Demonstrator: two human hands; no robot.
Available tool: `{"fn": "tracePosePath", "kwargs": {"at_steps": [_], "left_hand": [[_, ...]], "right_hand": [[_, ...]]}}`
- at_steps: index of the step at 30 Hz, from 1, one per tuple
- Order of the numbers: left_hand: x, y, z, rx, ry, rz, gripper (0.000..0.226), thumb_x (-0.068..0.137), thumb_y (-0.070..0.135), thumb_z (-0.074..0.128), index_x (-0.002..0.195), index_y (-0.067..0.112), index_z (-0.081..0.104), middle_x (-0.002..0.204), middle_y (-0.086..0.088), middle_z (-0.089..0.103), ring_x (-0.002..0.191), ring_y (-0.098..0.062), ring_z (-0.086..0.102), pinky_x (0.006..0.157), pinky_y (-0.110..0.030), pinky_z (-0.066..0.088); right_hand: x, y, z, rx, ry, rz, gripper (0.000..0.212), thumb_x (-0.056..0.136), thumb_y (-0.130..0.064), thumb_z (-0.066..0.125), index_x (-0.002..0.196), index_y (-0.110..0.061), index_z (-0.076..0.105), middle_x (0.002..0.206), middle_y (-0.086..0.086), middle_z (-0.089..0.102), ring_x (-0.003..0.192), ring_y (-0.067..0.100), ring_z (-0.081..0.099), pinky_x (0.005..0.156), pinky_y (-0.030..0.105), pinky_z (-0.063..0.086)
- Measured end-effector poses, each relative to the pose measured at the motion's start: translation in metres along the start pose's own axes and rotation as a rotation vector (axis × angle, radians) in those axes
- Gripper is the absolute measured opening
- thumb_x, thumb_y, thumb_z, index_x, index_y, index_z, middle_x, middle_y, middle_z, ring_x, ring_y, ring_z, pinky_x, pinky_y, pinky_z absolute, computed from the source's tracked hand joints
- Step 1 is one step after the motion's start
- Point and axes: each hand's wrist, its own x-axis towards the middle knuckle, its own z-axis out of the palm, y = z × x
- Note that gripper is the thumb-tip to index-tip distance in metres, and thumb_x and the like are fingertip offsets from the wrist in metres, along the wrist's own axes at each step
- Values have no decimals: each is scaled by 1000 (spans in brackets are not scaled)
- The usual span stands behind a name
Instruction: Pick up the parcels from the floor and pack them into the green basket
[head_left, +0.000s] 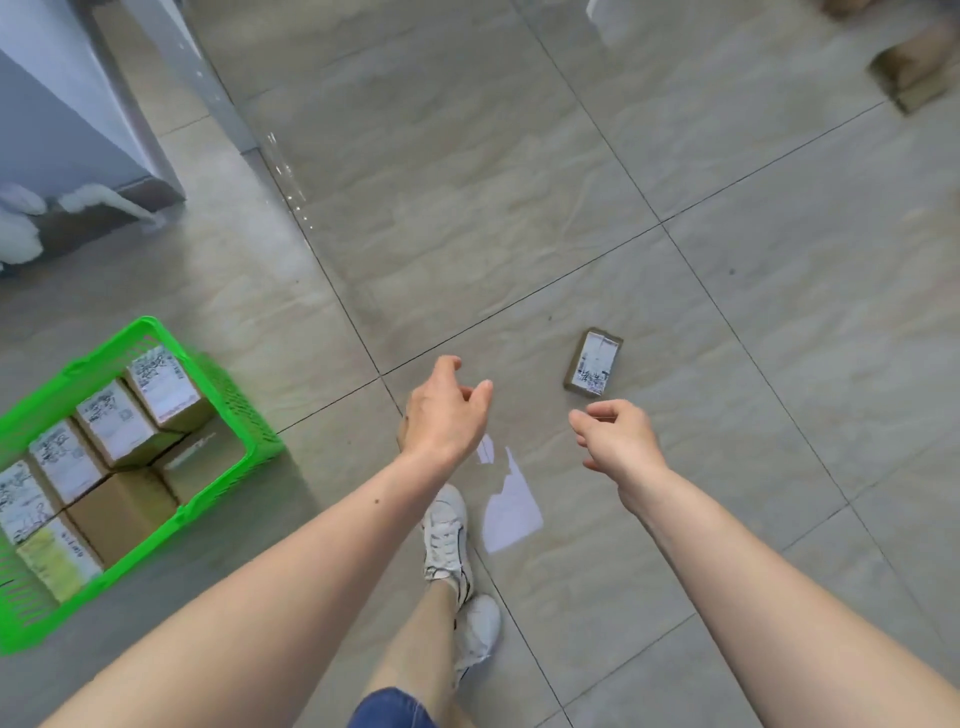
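Both empty: left hand (447, 415) and right hand (618, 436) loosely open (fingers curled) near floor parcel (593, 364).

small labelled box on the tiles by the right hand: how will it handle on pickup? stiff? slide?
The box looks like plain cardboard with square edges, so probably stiff, not floppy. It lies flat on its broad face, so unlikely to tip or roll. The floor looks glossy, so a nudge may slide it; gripping the sides seems safer. Weight cannot be judged.
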Motion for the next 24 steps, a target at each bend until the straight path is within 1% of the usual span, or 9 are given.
{"fn": "tracePosePath", "kwargs": {"at_steps": [3, 7, 9, 13, 18, 21, 23, 24], "left_hand": [[23, 38, 21, 3, -29, 26, 51, 91, 42, 52, 137, 20, 44, 110, 8, 69, 119, -24, 56, 102, -43, 44], [46, 75, 48, 54, -63, 59, 51, 91, 43, 51, 136, 22, 43, 113, 12, 68, 116, -21, 59, 100, -44, 45], [56, 86, 64, 92, -91, 70, 50, 91, 42, 51, 137, 23, 42, 116, 13, 67, 116, -20, 59, 100, -43, 45], [81, 99, 105, 135, -144, 57, 51, 92, 43, 51, 138, 23, 41, 122, 12, 65, 117, -20, 58, 100, -42, 45], [122, 98, 171, 134, -185, 41, 53, 92, 42, 52, 139, 20, 42, 132, 5, 60, 118, -24, 58, 102, -43, 44], [152, 92, 217, 125, -199, 27, 53, 93, 40, 53, 139, 16, 43, 137, 0, 57, 120, -25, 57, 103, -40, 43], [174, 85, 248, 108, -222, 27, 52, 94, 37, 53, 140, 14, 44, 140, -2, 55, 120, -25, 57, 103, -39, 42], [184, 80, 264, 96, -235, 23, 52, 95, 36, 53, 140, 13, 43, 142, -3, 53, 120, -24, 57, 104, -38, 42]], "right_hand": [[28, -9, -28, 21, 31, 25, 28, 81, -34, 65, 104, -23, 55, 112, 2, 64, 108, 24, 64, 96, 49, 52], [67, -21, -61, 58, 76, 43, 22, 82, -32, 66, 99, -22, 55, 97, -2, 64, 105, 25, 65, 94, 49, 53], [86, -20, -72, 80, 92, 57, 23, 82, -32, 67, 100, -21, 57, 97, -1, 65, 105, 24, 65, 94, 49, 53], [132, -10, -85, 89, 97, 98, 26, 81, -32, 67, 102, -20, 58, 89, -4, 64, 104, 25, 65, 94, 50, 53], [199, 16, -88, 70, 86, 149, 28, 82, -32, 68, 105, -19, 58, 102, 3, 67, 107, 25, 64, 96, 48, 52], [243, 37, -84, 37, 54, 176, 38, 85, -32, 67, 117, -14, 58, 109, 5, 65, 109, 27, 63, 97, 48, 51], [272, 51, -79, 9, 13, 197, 43, 87, -31, 64, 125, -11, 55, 113, 4, 62, 113, 27, 60, 100, 48, 50], [287, 59, -75, -10, -18, 201, 47, 89, -31, 63, 130, -11, 53, 118, 4, 60, 115, 27, 59, 102, 47, 48]]}}
